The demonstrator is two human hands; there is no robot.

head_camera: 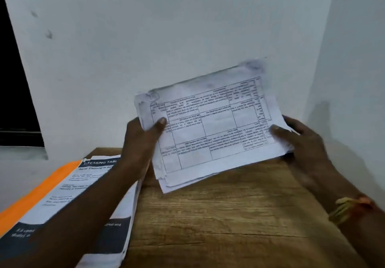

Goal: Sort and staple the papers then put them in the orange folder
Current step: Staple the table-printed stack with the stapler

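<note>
I see both hands up in the centre-right of the frame, holding a sheaf of white printed papers with a ruled table grid [210, 126] between them. The sheaf is lifted off the brown wood-grain table [218, 215], tilted, its far edge up against the pale wall [166, 28]. The sheets are not squared: several lower edges fan out at the bottom left of the stack. Print is too blurred to read.

Left hand [143, 136]: clamped on the sheaf's left edge, thumb on the top face, fingers [133, 126] curled behind. Right hand [295, 136]: clamped on the right edge, thumb on top, the rest underneath and mostly hidden. Yellow and orange thread bands [350, 209] sit on the right wrist, lower right of frame.

Lower left of frame: a flat orange folder [37, 194] lies on the table, angled. On top of it rests a second stack of white papers with a dark header and footer band [83, 201]; the top line partly reads "ESSING TAB". The left forearm crosses over that stack and hides its middle. The orange shows only as a strip along the stack's left side. The two stacks are apart, the held one higher and to the right.

Dark window opening [14, 90] at the far left edge. I can't spot a stapler in view.
</note>
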